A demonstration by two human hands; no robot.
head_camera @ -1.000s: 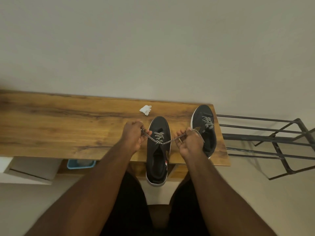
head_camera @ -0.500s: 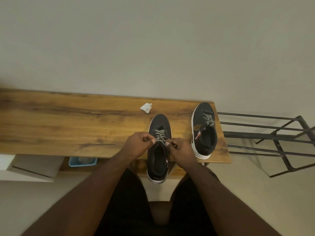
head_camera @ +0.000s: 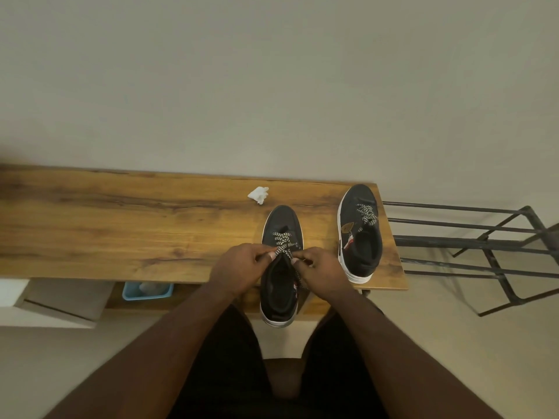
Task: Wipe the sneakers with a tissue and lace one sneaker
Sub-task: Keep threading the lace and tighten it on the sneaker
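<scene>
A black sneaker with a white sole (head_camera: 282, 219) lies toe-away on the wooden table (head_camera: 121, 225), its heel hanging over the near edge. Its black-and-white patterned lace (head_camera: 282, 241) crosses the upper eyelets. My left hand (head_camera: 239, 267) pinches the lace at the sneaker's left side, and my right hand (head_camera: 320, 273) pinches it at the right side; both hands sit close together over the tongue. A second black sneaker (head_camera: 360, 234) stands laced near the table's right end. A crumpled white tissue (head_camera: 258, 195) lies behind the near sneaker.
A black metal rack (head_camera: 472, 246) stands right of the table. Below the table's near edge sit a blue basket (head_camera: 148, 291) and a white box (head_camera: 51, 300). A plain wall rises behind the table.
One second ago my hands held the lace stretched wide apart; they have come together over the sneaker's tongue. The right sneaker's view is no longer blocked by my right hand.
</scene>
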